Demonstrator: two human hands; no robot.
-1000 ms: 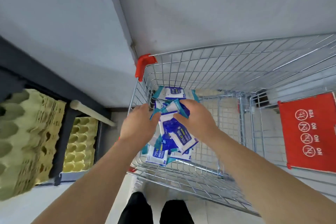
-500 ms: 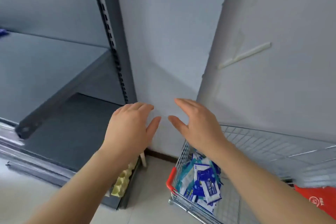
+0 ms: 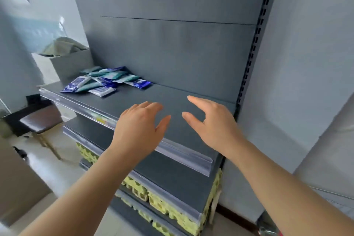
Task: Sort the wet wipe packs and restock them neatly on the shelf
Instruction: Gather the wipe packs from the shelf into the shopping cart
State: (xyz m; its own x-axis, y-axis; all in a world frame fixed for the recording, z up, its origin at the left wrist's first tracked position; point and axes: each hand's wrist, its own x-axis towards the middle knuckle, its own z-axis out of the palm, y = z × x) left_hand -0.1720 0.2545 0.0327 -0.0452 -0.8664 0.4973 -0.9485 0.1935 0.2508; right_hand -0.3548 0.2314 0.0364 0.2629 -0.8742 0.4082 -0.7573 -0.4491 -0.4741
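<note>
Both hands had left the cart's packs behind: left hand [image 3: 139, 130] and right hand [image 3: 214, 126] hovered over the shelf [image 3: 183, 151], fingers [image 3: 193, 99] spread, holding nothing. The packs [image 3: 107, 82] lay heaped at its left end, likely awaiting sorting.

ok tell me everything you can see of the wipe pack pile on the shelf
The pile of wet wipe packs is a loose heap of flat pouches, glossy like plastic film: some dark blue with white print, some teal, one mostly white. They lie flat, overlapping at odd angles, not lined up. It sits at the left end of the grey shelf, from near the back panel toward the front edge. Only the shelf touches it; the left hand and right hand hover further right.
</note>
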